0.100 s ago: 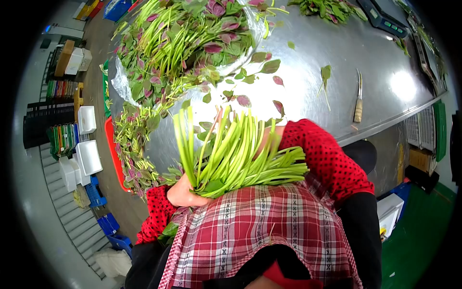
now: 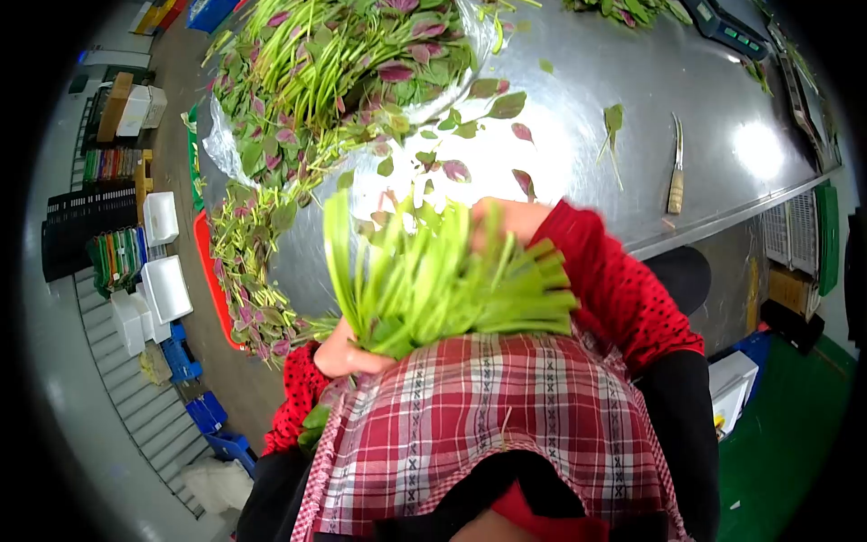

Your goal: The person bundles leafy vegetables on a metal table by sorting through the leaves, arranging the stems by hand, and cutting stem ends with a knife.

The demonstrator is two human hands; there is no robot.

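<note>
The left hand is wrapped around the lower left of a bunch of green stems, which spreads from it toward two o'clock, just in front of the plaid apron and beside the metal surface. Its long axis runs roughly from eight to two o'clock, the bare stem ends fanning between twelve and three. The right hand is against the bunch's one o'clock side, its fingers too blurred to tell whether they grip.
</note>
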